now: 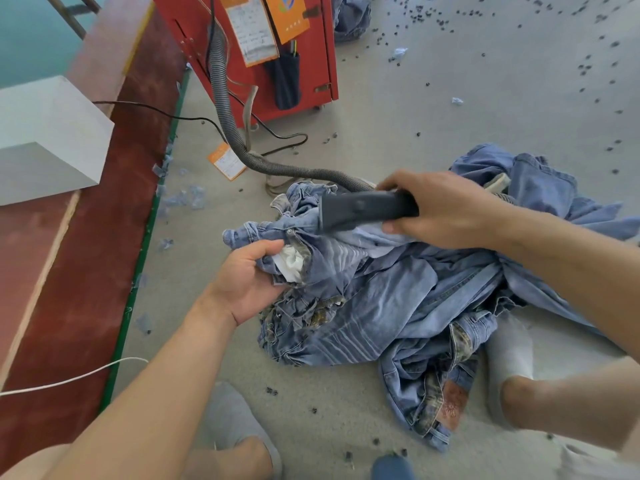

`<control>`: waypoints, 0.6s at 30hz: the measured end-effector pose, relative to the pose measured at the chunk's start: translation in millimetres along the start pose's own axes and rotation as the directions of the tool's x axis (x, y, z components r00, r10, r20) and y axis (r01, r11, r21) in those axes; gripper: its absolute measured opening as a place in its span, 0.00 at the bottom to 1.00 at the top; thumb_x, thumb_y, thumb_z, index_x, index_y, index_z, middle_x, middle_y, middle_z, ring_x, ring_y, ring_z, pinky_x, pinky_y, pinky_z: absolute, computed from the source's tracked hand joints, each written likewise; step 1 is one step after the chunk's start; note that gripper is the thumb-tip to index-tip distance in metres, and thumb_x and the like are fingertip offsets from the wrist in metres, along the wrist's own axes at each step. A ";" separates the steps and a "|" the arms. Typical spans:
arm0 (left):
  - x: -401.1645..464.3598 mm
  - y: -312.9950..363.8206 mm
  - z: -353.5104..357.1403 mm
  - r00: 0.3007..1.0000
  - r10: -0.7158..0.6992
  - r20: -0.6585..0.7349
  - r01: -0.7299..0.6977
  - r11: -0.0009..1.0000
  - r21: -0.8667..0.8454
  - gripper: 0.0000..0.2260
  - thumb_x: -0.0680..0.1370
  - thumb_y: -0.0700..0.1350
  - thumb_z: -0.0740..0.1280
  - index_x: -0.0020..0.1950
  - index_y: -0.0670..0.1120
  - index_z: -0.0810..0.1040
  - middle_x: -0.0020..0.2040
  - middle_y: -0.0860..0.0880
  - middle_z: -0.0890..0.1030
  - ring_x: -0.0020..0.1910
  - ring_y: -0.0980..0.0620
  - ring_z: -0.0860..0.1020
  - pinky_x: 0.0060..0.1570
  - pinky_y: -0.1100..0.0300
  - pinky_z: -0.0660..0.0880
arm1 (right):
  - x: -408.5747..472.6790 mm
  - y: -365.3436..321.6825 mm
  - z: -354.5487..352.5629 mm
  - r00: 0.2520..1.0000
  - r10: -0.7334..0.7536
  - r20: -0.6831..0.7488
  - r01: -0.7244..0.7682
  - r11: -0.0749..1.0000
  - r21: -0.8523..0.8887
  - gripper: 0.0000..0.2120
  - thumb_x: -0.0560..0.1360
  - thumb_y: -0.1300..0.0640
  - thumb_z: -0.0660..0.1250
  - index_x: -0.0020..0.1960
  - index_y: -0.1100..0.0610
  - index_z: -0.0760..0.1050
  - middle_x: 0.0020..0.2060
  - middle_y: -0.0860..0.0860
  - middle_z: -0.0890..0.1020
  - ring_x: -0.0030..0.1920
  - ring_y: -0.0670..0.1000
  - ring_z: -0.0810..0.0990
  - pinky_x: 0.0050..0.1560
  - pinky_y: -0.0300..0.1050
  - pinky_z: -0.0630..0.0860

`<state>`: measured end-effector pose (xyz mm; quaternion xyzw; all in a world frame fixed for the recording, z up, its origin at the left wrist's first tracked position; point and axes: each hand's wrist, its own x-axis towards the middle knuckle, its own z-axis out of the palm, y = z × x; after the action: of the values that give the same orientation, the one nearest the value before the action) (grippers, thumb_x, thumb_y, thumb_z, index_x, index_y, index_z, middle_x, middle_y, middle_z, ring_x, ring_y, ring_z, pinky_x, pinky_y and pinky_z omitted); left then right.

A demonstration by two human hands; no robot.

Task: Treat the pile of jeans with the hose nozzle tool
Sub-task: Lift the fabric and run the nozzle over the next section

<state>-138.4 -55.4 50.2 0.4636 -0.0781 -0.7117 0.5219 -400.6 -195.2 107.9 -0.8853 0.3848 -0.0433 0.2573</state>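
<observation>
Jeans (398,299) lie heaped on the grey floor (433,109) in front of you, a rumpled pile of pale blue denim between your two socked feet. Your right hand (440,209) reaches in from the right, forearm stretched across the pile, fingers wrapped over the top and thumb curled beneath the dark nozzle tool (363,209), which you hold roughly level with its wide mouth pointing left, just above the waistband of the topmost pair. Your left hand (249,278) comes up from below, palm turned upward, fingers curled round a bunched fold of waistband with a white pocket lining (291,263) showing (the thumb sits on top of the cloth). A ribbed grey hose (221,98) runs from the nozzle's rear back across the floor and up the side of a red machine (311,64). Small dark bits and blue scraps are scattered over the floor.
</observation>
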 end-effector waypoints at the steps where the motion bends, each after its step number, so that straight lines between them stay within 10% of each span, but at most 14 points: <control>1: 0.2 0.4 -0.2 1.000 0.004 0.002 -0.004 1.000 0.001 0.21 0.76 0.40 0.63 0.67 0.36 0.78 0.65 0.39 0.81 0.60 0.42 0.82 0.60 0.49 0.81 | 2.6 -1.9 -2.6 0.998 0.036 -0.057 -0.034 0.999 0.030 0.17 0.76 0.45 0.74 0.60 0.50 0.76 0.43 0.44 0.80 0.42 0.49 0.78 0.42 0.48 0.72; 5: -1.7 -6.6 10.8 0.998 -0.046 0.034 0.044 0.997 0.061 0.18 0.77 0.43 0.63 0.63 0.38 0.83 0.63 0.40 0.82 0.59 0.43 0.82 0.63 0.48 0.78 | 12.6 -5.5 -19.0 0.958 0.259 -0.120 -0.223 0.941 0.255 0.15 0.73 0.47 0.77 0.43 0.55 0.76 0.31 0.50 0.77 0.31 0.50 0.74 0.32 0.44 0.68; 10: 2.0 -13.4 29.0 0.990 -0.021 0.137 0.015 0.999 0.045 0.18 0.80 0.43 0.64 0.67 0.40 0.81 0.67 0.39 0.81 0.63 0.42 0.82 0.61 0.47 0.80 | 14.2 -28.0 -4.6 0.962 0.236 0.140 -0.270 0.906 0.327 0.19 0.70 0.47 0.81 0.52 0.54 0.77 0.38 0.50 0.83 0.39 0.49 0.81 0.39 0.45 0.74; 18: 8.2 -17.6 43.6 0.996 0.072 -0.042 -0.059 0.966 0.252 0.34 0.64 0.51 0.85 0.66 0.40 0.81 0.64 0.36 0.82 0.62 0.41 0.82 0.64 0.41 0.78 | 23.7 -34.9 13.2 0.968 0.253 0.011 -0.245 0.927 0.284 0.20 0.70 0.50 0.81 0.53 0.55 0.75 0.40 0.50 0.81 0.37 0.47 0.78 0.34 0.43 0.69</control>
<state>-182.7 -70.5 59.3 0.5409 -0.1693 -0.6664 0.4843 -357.4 -186.5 110.7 -0.7829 0.4871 -0.0761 0.3796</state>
